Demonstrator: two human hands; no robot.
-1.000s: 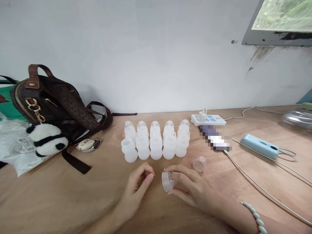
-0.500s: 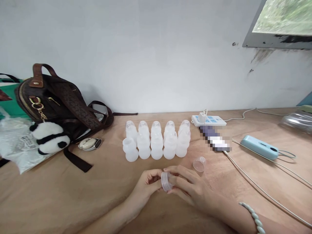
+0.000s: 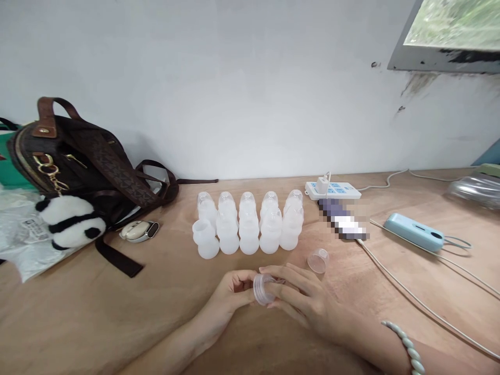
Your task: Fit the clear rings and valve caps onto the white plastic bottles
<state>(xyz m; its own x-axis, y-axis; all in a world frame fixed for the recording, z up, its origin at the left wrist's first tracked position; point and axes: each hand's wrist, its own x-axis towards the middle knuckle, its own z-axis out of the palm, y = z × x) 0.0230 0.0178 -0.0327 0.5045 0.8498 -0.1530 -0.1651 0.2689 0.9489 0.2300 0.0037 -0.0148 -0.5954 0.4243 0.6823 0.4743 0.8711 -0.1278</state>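
Observation:
A clear plastic screw ring (image 3: 261, 290), ridged round its side, is held between both hands low in the middle of the head view. My left hand (image 3: 230, 296) pinches its left edge between thumb and fingers. From the right, my right hand (image 3: 307, 294) grips it, with fingertips at and inside the opening; what they touch within is partly hidden. Beyond the hands stand two rows of frosted white bottles (image 3: 249, 239) with clear domed tops. The front-left bottle (image 3: 205, 240) has an open mouth and no top. A loose clear dome cap (image 3: 318, 260) lies right of them.
At the left sit a brown backpack (image 3: 94, 151) with a panda plush (image 3: 74, 221) and a beige computer mouse (image 3: 138, 230). On the right are a white power strip (image 3: 344, 191), a blurred-out phone (image 3: 341, 219), a light-blue device (image 3: 414, 232) and a white cable (image 3: 406, 291).
The ring has tilted slightly, showing more of its opening, and my right fingers have shifted a little around it. The whole view has moved slightly. The bottles and dome cap stay put.

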